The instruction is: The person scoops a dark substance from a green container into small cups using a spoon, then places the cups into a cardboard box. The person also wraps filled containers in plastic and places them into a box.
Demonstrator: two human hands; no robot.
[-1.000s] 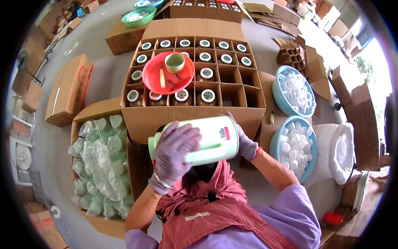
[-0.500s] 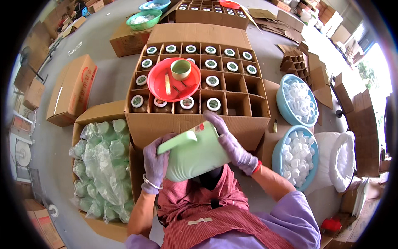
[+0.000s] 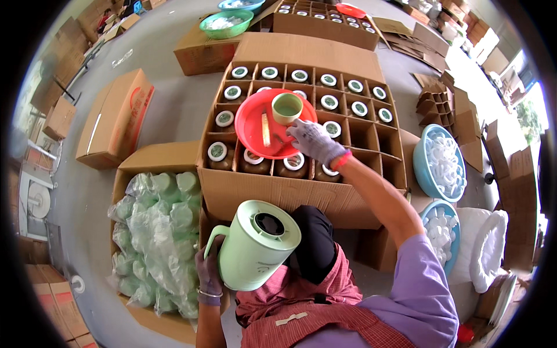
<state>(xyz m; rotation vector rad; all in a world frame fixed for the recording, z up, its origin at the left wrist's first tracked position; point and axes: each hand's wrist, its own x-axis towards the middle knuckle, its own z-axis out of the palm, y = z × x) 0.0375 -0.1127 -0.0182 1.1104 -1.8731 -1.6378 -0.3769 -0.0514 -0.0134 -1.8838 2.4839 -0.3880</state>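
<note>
Green jug — 1 pc; hands — 2

Workshop, grey floor, divided carton of jars in the middle, box of bagged green parts at left, basins of white parts at right, flattened cardboard far right.

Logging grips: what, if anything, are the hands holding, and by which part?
The left hand holds the green jug low on its handle side; the right hand is over the red bowl, any hold unclear.
</note>
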